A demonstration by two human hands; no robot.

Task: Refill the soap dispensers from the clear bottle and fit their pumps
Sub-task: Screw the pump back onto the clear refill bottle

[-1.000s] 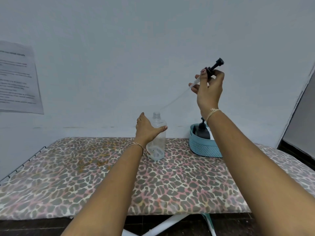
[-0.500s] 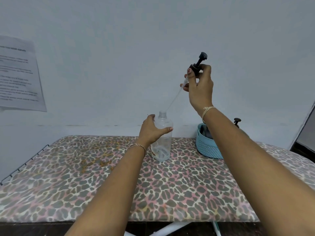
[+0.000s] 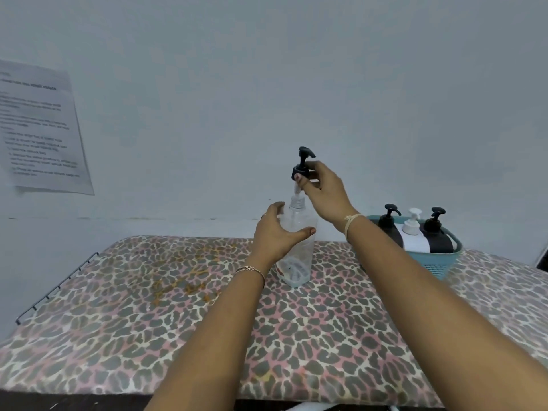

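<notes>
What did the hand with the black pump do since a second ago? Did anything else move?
The right hand brought the black pump down and to the left, from high in the air to just above the neck of the clear bottle. Its tube now runs into the neck, but the collar is not yet seated. The left hand still grips the clear bottle, and the blue basket stayed put.

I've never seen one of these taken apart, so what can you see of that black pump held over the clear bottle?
The black pump looks like matte plastic: a curved spout head on top, a thin neck, a wider screw collar, and a pale clear stem below. It stands nearly upright above the threaded mouth of the clear bottle, collar not yet seated. The stem reaches down to that mouth; how deep it goes is unclear. The right hand pinches the collar with its fingertips.
</notes>
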